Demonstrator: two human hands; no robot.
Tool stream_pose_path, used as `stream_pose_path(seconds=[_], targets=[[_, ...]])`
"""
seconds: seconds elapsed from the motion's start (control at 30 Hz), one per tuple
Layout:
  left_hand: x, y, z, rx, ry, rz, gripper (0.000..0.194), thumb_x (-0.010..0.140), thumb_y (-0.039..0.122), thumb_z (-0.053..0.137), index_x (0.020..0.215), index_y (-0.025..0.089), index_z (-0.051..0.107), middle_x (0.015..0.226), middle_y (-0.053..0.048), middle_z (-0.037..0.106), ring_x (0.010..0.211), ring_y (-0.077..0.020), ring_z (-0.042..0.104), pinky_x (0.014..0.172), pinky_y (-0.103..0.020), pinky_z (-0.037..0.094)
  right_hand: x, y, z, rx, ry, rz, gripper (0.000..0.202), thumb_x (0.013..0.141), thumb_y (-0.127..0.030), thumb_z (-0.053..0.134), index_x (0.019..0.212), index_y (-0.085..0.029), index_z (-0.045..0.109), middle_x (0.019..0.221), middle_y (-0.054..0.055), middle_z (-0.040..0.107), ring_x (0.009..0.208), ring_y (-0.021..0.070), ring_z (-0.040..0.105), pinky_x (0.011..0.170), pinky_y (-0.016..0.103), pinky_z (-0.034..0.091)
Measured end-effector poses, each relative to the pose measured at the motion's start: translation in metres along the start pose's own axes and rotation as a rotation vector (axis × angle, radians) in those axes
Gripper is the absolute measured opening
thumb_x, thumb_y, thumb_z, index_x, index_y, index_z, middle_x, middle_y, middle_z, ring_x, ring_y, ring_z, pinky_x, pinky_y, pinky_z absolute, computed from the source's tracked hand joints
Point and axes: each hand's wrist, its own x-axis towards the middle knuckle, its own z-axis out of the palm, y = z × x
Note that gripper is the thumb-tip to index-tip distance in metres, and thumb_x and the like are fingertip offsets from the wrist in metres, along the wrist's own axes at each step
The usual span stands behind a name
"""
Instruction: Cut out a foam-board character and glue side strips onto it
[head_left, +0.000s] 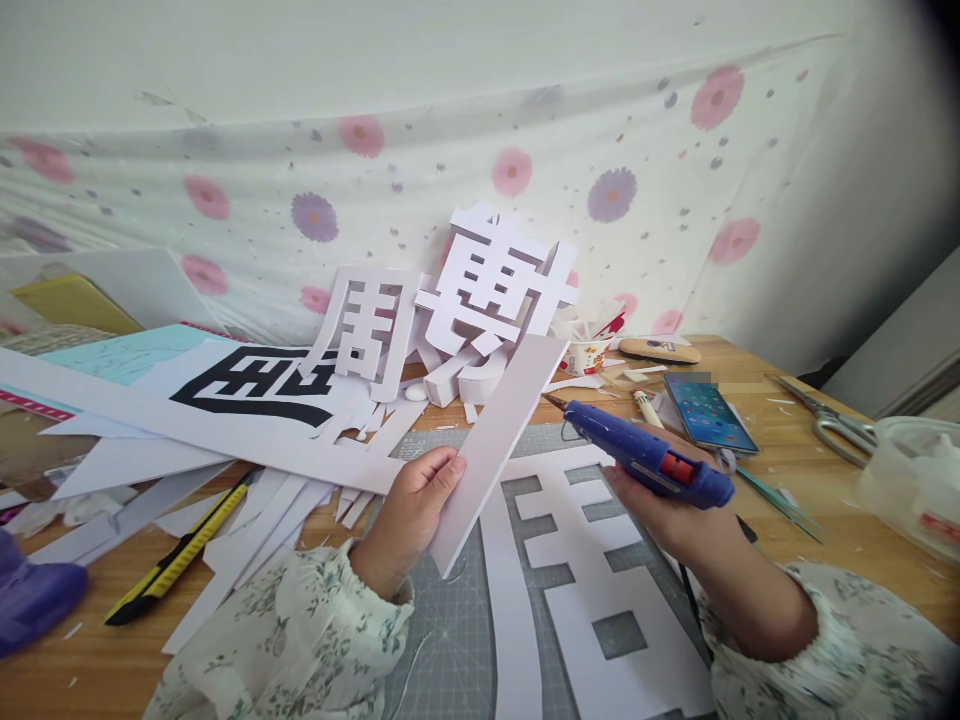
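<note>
My left hand (424, 505) is closed around a long white foam board strip (504, 450), which tilts up to the right. In my right hand (667, 520) is a blue glue gun (649, 455) with a red part on its side. Its nozzle points left, close to the upper right edge of the strip. Below both hands, a large white cut-out character (577, 560) lies on the grey cutting mat (442, 620). A long white strip (300, 445) runs off to the left, its right end behind my left hand.
White block characters (495, 280) stand at the back against flowered cloth. A yellow utility knife (184, 550) and paper scraps lie left. On the right are a phone (709, 412), scissors (832, 420), tweezers (776, 500) and a clear plastic tub (911, 485).
</note>
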Motion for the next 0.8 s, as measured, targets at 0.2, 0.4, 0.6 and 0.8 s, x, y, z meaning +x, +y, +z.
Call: stream_pose_path(seconds=[0.2, 0.4, 0.6, 0.8], targets=[[0.0017, -0.0013, -0.0011, 0.041, -0.012, 0.017, 0.038, 0.088, 0.055, 0.058, 0.074, 0.019, 0.058, 0.071, 0.002, 0.047, 0.069, -0.0151, 0.041, 0.063, -0.025, 0.033, 0.0002, 0.0016, -0.0023, -0.012, 0.047, 0.027, 0.024, 0.075, -0.021, 0.064, 0.058, -0.027, 0.048, 0.056, -0.002, 0.052, 0.048, 0.0164, 0.047, 0.047, 0.032, 0.041], [0.0005, 0.0010, -0.0006, 0.051, -0.046, 0.010, 0.041, 0.088, 0.056, 0.055, 0.072, 0.019, 0.054, 0.068, 0.004, 0.043, 0.066, -0.0139, 0.038, 0.061, -0.026, 0.031, 0.0002, 0.0068, -0.0031, 0.024, 0.063, 0.074, 0.026, 0.076, -0.023, 0.065, 0.056, -0.027, 0.049, 0.058, -0.001, 0.054, 0.052, 0.0181, 0.051, 0.052, 0.033, 0.043], [0.0006, 0.0032, 0.0001, 0.056, -0.051, 0.033, 0.041, 0.088, 0.055, 0.055, 0.068, 0.020, 0.049, 0.066, 0.005, 0.040, 0.063, -0.0128, 0.034, 0.058, -0.026, 0.029, 0.0036, 0.0031, -0.0057, 0.045, 0.094, 0.109, 0.024, 0.074, -0.026, 0.066, 0.057, -0.028, 0.049, 0.057, -0.002, 0.053, 0.049, 0.0178, 0.049, 0.050, 0.033, 0.043], [0.0007, 0.0040, -0.0011, 0.073, -0.058, 0.033, 0.041, 0.088, 0.055, 0.055, 0.067, 0.020, 0.049, 0.066, 0.005, 0.041, 0.062, -0.0128, 0.035, 0.058, -0.026, 0.029, 0.0040, 0.0036, -0.0077, 0.099, 0.124, 0.178, 0.020, 0.073, -0.030, 0.067, 0.060, -0.028, 0.053, 0.054, -0.003, 0.051, 0.046, 0.0167, 0.047, 0.047, 0.034, 0.043]])
